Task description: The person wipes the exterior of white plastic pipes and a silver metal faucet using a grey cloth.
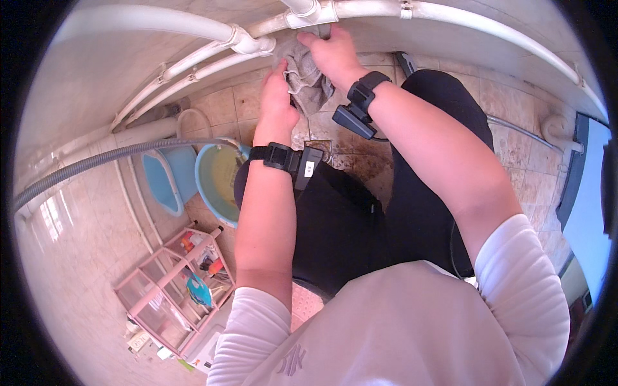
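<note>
A crumpled grey cloth (310, 87) hangs between my two hands at the far side, just below a white pipe (367, 9) along the wall. My right hand (333, 55) is closed on its upper part, close under a pipe joint. My left hand (278, 100) grips the cloth's left edge, with its fingers partly hidden behind the fabric. The top of the cloth reaches up to the pipe; whether it is wrapped round it I cannot tell. Each wrist wears a black strap with a small box.
A round blue basin (205, 186) with yellowish liquid stands left of my knees, beside a blue bucket (168, 177). A grey corrugated hose (116, 157) crosses above them. Lower left is a pink shelf rack (172, 283) with bottles. A floor drain (318, 149) lies in stained tiles.
</note>
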Tool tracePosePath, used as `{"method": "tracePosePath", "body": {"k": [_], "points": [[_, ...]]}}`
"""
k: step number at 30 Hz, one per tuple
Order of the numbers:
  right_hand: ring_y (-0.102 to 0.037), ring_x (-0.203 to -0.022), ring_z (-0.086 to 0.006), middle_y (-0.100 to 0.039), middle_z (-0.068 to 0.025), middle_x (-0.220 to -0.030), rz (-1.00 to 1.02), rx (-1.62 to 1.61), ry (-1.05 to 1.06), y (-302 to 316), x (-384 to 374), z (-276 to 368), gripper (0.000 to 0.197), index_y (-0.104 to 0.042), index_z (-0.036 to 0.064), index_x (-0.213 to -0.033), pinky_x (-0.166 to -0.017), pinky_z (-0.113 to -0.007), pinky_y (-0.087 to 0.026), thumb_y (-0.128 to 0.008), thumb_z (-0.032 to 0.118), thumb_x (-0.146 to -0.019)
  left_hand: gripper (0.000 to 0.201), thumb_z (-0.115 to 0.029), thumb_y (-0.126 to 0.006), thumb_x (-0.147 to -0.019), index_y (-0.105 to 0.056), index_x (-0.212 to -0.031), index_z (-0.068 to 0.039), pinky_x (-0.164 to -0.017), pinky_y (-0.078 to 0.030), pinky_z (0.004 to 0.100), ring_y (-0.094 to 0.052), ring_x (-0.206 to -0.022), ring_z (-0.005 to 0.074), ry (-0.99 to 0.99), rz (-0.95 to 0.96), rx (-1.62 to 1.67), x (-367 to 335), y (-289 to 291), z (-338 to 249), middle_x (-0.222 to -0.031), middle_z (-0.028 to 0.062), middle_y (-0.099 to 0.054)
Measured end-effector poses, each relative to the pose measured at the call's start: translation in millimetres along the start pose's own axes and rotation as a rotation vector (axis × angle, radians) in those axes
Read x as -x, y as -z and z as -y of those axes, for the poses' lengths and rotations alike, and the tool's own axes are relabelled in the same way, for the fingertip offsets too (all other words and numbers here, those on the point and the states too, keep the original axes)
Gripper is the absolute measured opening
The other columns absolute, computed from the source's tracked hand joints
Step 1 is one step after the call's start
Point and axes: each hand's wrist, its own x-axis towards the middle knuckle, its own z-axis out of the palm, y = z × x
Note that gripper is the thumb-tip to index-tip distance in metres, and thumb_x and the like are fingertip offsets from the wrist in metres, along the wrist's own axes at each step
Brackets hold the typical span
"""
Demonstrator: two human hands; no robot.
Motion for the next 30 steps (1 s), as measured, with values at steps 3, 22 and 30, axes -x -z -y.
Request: {"method": "tracePosePath", "body": {"k": [3, 22, 30], "points": [[-0.068, -0.089, -0.0214, -0.072, -0.0132, -0.101, 0.095, -0.276, -0.082, -12, -3, -3, 0.034, -0.065, -0.0053, -0.109, -0.081, -0.034, -0.053, -0.073, 0.018, -0.086, 0.039, -0.031, -0.045, -0.105, -0.056, -0.13, -0.003, -0.099, -0.05, 0.0439, -0.062, -0.113, 0.0276, -0.047, -0.03, 0.013, -6, 13, 4, -0.126, 0.0115, -0.064], [-0.068, -0.098, -0.0364, -0.071, -0.0231, -0.101, 0.074, 0.056, -0.065, 15, 29, 29, 0.041, -0.067, -0.0036, -0.108, -0.089, -0.04, -0.052, -0.074, 0.027, -0.081, 0.04, -0.02, -0.035, -0.103, -0.056, -0.127, 0.002, -0.097, -0.051, 0.0436, -0.064, -0.109, 0.0297, 0.007, -0.046, -0.009, 19, -7, 0, -0.122, 0.0165, -0.064], [-0.071, -0.09, -0.0318, -0.073, -0.0188, -0.096, 0.051, -0.161, -0.019, -17, 44, 28, 0.034, -0.068, -0.0017, -0.106, -0.082, -0.038, -0.054, -0.073, 0.019, -0.08, 0.036, -0.019, -0.04, -0.103, -0.059, -0.123, 0.004, -0.09, -0.055, 0.0403, -0.068, -0.1, 0.0261, -0.072, -0.194, -0.026, 59, -2, -20, -0.112, 0.0139, -0.068]]}}
